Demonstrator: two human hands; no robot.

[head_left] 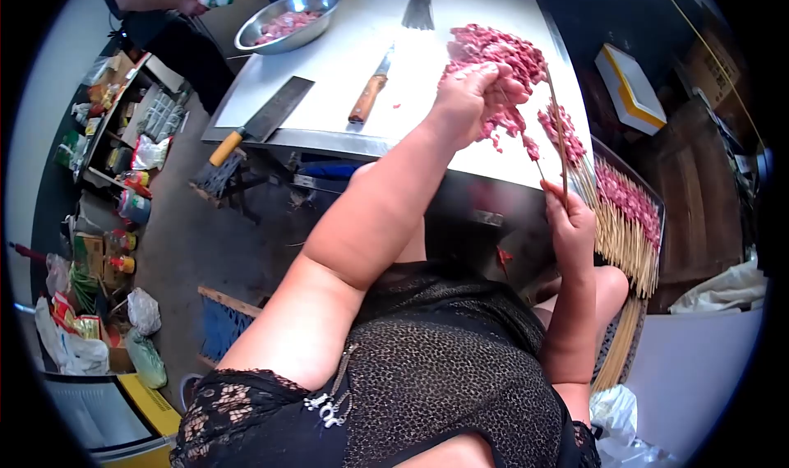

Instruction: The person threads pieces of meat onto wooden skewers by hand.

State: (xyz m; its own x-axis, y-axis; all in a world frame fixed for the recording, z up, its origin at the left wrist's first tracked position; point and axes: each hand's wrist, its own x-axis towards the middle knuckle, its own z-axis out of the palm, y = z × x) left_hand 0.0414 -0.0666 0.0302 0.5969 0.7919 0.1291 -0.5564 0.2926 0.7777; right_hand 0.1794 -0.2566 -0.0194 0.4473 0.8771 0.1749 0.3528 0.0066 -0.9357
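Observation:
My left hand (481,100) reaches over the pile of cut raw meat (497,45) on the white table, its fingers curled; what they hold is hidden. Near the table's front right edge, my right hand (572,225) is closed on a thin skewer (540,172) with meat pieces (532,149) at its upper end, just below the pile. A long brown stick (560,131) runs up from the same hand. Beside it lies a small bunch of meat skewers (567,133). Further right, a tray (662,213) holds many skewers with meat and bare lower ends.
On the white table (362,139) are a cleaver (275,110), a wooden-handled knife (371,90), a metal bowl (316,31) of meat and bare metal skewers (418,9). Another person (160,24) stands at the back left. Shelves with goods (111,131) line the left.

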